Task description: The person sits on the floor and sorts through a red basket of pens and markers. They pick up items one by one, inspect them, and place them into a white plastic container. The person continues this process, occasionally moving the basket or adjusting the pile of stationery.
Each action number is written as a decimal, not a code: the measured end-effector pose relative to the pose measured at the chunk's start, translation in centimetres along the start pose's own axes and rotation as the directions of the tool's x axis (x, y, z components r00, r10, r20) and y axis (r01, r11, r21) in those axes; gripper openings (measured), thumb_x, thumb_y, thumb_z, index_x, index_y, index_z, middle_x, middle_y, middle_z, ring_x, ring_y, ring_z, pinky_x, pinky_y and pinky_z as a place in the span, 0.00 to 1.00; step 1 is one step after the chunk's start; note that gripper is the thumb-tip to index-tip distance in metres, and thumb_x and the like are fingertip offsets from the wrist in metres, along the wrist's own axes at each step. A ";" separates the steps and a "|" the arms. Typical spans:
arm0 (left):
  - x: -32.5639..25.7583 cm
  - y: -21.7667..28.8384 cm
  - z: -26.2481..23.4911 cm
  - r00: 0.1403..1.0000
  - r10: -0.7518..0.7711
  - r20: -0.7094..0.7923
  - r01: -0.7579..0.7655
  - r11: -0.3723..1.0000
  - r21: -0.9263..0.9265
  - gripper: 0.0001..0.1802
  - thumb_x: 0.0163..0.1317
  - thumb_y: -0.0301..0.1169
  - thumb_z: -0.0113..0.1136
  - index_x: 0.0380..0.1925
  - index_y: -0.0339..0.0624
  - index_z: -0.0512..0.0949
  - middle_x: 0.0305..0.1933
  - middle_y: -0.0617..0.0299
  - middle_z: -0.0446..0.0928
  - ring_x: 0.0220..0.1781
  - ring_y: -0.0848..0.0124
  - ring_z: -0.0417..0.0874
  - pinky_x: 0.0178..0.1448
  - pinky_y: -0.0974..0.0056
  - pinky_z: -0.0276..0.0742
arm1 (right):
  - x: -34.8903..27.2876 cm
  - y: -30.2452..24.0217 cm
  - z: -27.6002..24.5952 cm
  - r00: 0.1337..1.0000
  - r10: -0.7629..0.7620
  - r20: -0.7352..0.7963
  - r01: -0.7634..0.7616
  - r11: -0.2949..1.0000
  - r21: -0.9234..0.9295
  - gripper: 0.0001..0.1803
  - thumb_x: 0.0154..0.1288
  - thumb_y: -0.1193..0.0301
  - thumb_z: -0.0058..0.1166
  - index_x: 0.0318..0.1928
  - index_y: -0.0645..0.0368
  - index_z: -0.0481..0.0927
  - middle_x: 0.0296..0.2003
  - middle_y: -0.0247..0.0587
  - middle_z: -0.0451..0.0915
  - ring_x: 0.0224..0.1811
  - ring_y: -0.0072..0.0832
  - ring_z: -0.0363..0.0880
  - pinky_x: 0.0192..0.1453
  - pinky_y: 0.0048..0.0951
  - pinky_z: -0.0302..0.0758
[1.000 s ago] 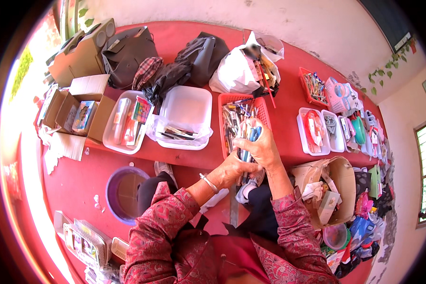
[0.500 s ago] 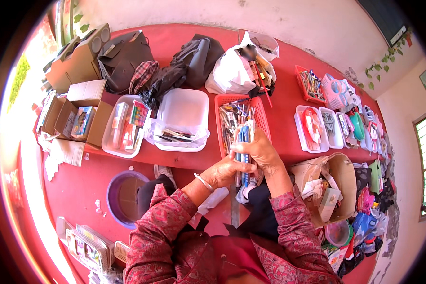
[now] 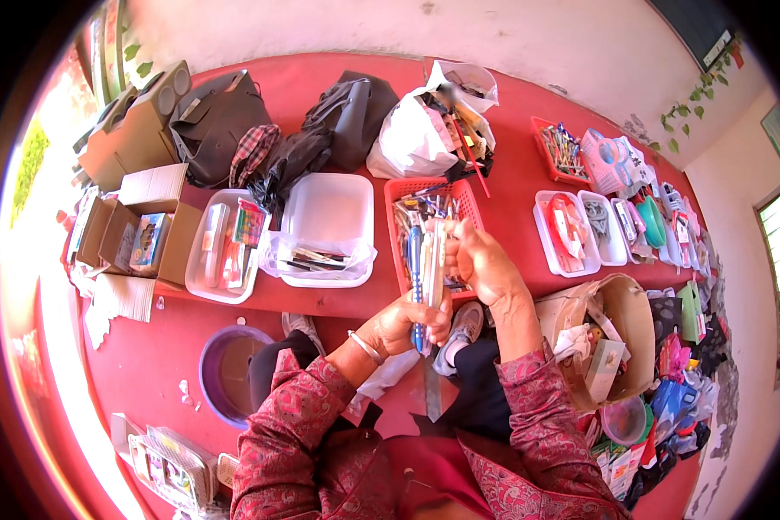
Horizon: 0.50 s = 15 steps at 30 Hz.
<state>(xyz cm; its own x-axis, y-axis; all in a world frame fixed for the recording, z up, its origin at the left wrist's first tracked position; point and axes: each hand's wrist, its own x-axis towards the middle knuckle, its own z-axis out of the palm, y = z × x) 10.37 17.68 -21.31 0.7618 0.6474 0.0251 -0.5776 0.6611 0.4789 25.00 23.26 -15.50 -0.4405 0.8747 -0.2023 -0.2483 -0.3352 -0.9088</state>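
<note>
My left hand (image 3: 407,322) is wrapped round the lower part of a bundle of pens (image 3: 417,260), blue and pale ones, held upright. Beside the top of the bundle is my right hand (image 3: 494,267), its fingers bent inward; whether something small is between them is hidden. Behind both hands stands a red plastic basket (image 3: 471,204) holding many pens and pencils. Left of it, a white tub (image 3: 331,204) contains a plastic bag with a few more pens.
A clear tub (image 3: 201,282) and an open cardboard box (image 3: 178,247) stand at left. Bags, including a white bag (image 3: 399,143), line the back. A purple basin (image 3: 210,368) sits low left. A large carton (image 3: 628,347) and white trays (image 3: 566,270) are at right.
My right hand has come off the bundle's middle and moved a little right. My left hand now holds the bundle alone lower down, and more pale pens show in it.
</note>
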 end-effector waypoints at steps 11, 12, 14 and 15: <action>-0.2 -0.2 -0.1 0.999 -0.035 0.002 0.035 0.998 -0.047 0.12 0.47 0.29 0.59 0.30 0.41 0.67 0.18 0.63 0.64 0.18 0.71 0.68 0.29 0.66 0.68 | 0.0 -0.6 0.6 0.965 -0.228 -0.130 0.192 0.951 -0.242 0.08 0.54 0.72 0.60 0.33 0.63 0.79 0.24 0.28 0.77 0.25 0.12 0.69 0.30 0.16 0.65; -0.3 -0.3 -0.2 0.999 -0.031 -0.037 0.029 0.998 -0.054 0.13 0.47 0.28 0.59 0.31 0.40 0.67 0.18 0.61 0.66 0.18 0.69 0.70 0.30 0.65 0.69 | 0.1 -0.5 0.6 0.957 -0.251 -0.145 0.210 0.945 -0.252 0.08 0.54 0.72 0.60 0.33 0.62 0.79 0.23 0.28 0.76 0.23 0.11 0.67 0.27 0.15 0.63; -0.2 -0.1 -0.4 0.997 -0.028 -0.065 0.024 0.998 -0.059 0.15 0.47 0.28 0.58 0.35 0.38 0.69 0.22 0.56 0.71 0.20 0.67 0.73 0.31 0.64 0.72 | 0.3 -0.4 0.6 0.939 -0.295 -0.177 0.241 0.932 -0.272 0.07 0.54 0.72 0.60 0.33 0.61 0.79 0.21 0.28 0.76 0.17 0.09 0.64 0.19 0.12 0.57; -0.2 -0.1 -0.4 0.996 -0.028 -0.079 0.023 0.998 -0.063 0.16 0.47 0.28 0.57 0.37 0.37 0.69 0.24 0.54 0.73 0.21 0.65 0.74 0.32 0.64 0.73 | 0.2 -0.7 0.8 0.937 -0.307 -0.169 0.259 0.931 -0.258 0.08 0.53 0.72 0.60 0.33 0.61 0.78 0.20 0.27 0.75 0.16 0.08 0.62 0.18 0.12 0.56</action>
<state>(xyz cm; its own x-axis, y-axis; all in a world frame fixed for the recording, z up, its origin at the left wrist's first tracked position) 10.17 17.68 -21.75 0.7521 0.6565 -0.0578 -0.5772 0.6985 0.4230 24.38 23.38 -14.58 -0.1906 0.9813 0.0282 -0.1226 0.0047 -0.9924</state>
